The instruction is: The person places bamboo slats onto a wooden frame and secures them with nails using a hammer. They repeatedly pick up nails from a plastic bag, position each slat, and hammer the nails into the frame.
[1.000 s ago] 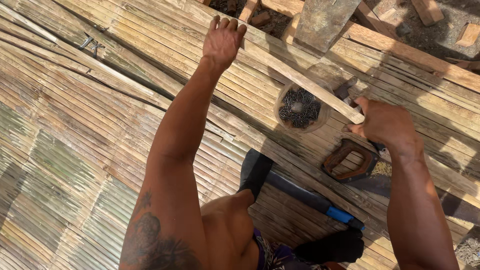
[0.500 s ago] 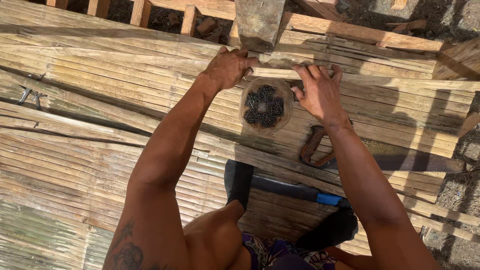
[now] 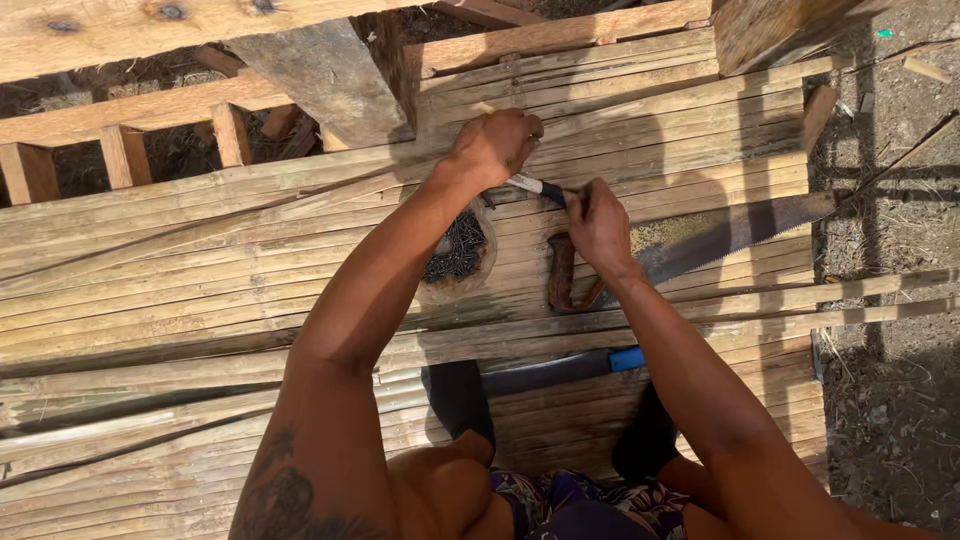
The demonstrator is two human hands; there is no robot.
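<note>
My left hand (image 3: 495, 145) is closed into a fist on the split-bamboo floor (image 3: 180, 290), over one end of a thin pale tool (image 3: 528, 184) with a dark tip. Just right of it, my right hand (image 3: 598, 225) pinches the tool's dark end. What kind of tool it is cannot be told. A handsaw (image 3: 720, 235) lies flat under my right hand, its brown handle below my wrist and its blade pointing right. A round bowl of dark nails (image 3: 458, 255) sits below my left forearm.
A thick wooden post (image 3: 320, 75) and timber beams (image 3: 120, 25) rise at the far side. A long dark tool with a blue band (image 3: 560, 368) lies across the floor by my two black-clad feet (image 3: 458, 400). Bare ground (image 3: 890, 380) lies beyond the floor's right edge.
My hands have come closer together. A second ago the left lay stretched out flat and the right was at the saw handle; now both hold the thin tool above the saw.
</note>
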